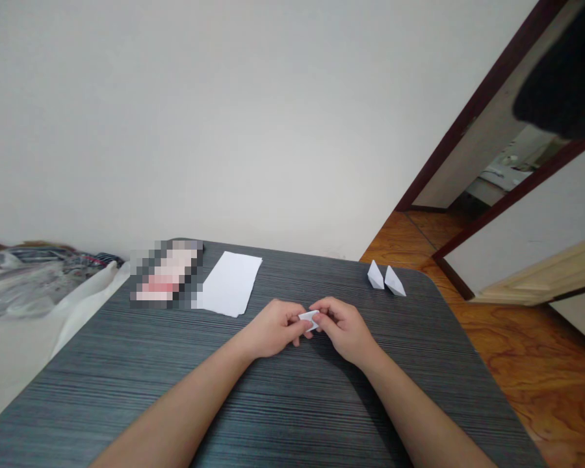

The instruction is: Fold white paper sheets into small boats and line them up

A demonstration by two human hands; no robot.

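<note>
Between my two hands is a small piece of folded white paper [309, 318], held a little above the dark table. My left hand [275, 328] pinches its left side with thumb and fingers. On the other side my right hand [344, 328] grips the paper's right edge, its thumb and fingertips closed. My fingers cover part of the folds. Two folded white paper shapes with pointed tips, a left one [376, 275] and a right one [394, 281], stand side by side at the table's far right.
White paper sheets [234, 279] lie on the dark wood-grain table [253, 403], left of my hands. Beside them is a pixelated object [168, 270]. A wall rises behind the table. Bedding [85, 302] and clear plastic are at the left, a doorway [433, 188] at the right.
</note>
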